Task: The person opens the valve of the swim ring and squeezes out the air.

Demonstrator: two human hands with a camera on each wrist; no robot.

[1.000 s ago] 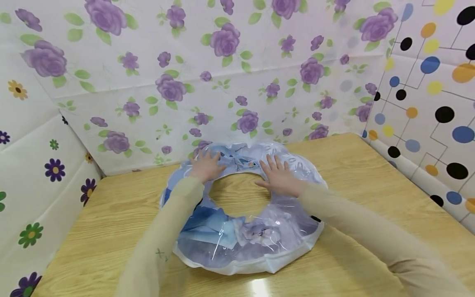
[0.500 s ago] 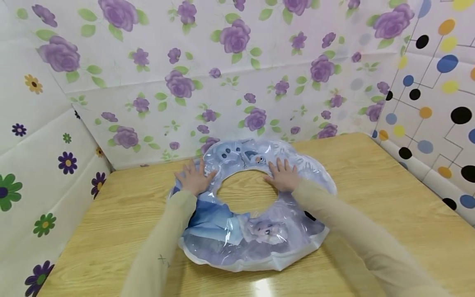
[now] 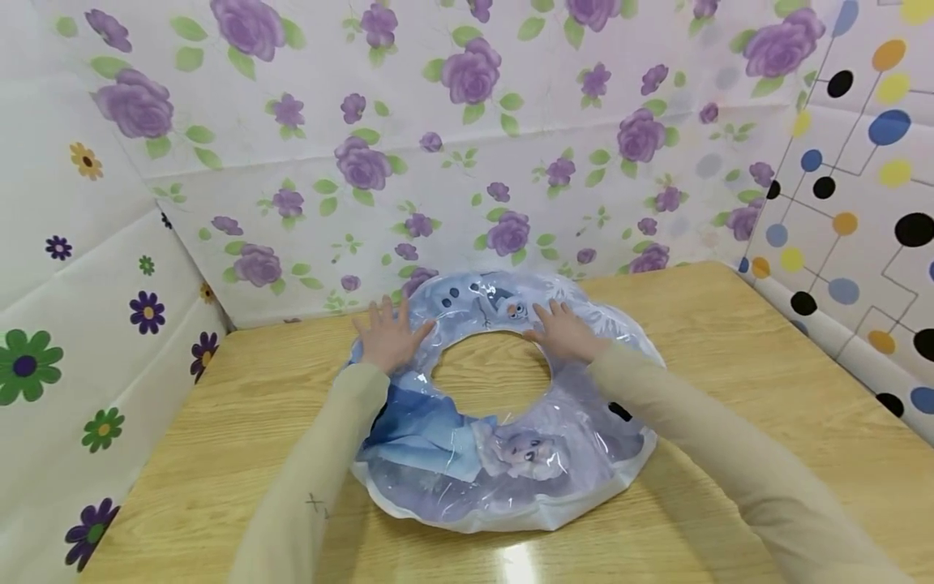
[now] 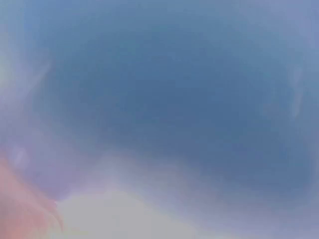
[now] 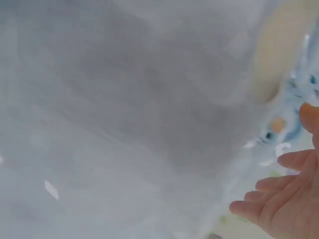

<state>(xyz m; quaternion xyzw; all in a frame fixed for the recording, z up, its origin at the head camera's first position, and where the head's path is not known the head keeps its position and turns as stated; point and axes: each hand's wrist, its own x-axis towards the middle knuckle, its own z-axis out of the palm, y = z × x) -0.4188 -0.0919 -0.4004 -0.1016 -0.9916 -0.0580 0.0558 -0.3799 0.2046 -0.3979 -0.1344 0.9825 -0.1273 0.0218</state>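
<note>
An inflatable swim ring point(image 3: 445, 495) of clear and pale blue plastic lies on the wooden table, printed with a snowman and a figure in a blue dress. My left hand point(image 3: 389, 339) touches the ring's far left part, fingers spread and straight. On the far right part, beside the hole, is my right hand point(image 3: 569, 334), fingers extended. Blurred blue plastic point(image 4: 174, 99) fills the left wrist view, with a bit of hand point(image 4: 22, 209) at its lower left corner. In the right wrist view the right hand point(image 5: 289, 194) appears at the edge, fingers straight, near the ring's pale surface point(image 5: 124, 109).
The ring's far edge lies close to a purple-flowered sheet point(image 3: 292, 227) behind the table point(image 3: 241, 422). A daisy-print sheet point(image 3: 95, 324) stands at the left, a dotted one point(image 3: 861, 211) at the right.
My left hand has moved left across the ring, uncovering the snowman print. The ring's far part looks smoother. The right hand stays near the same spot; the head view has shifted slightly.
</note>
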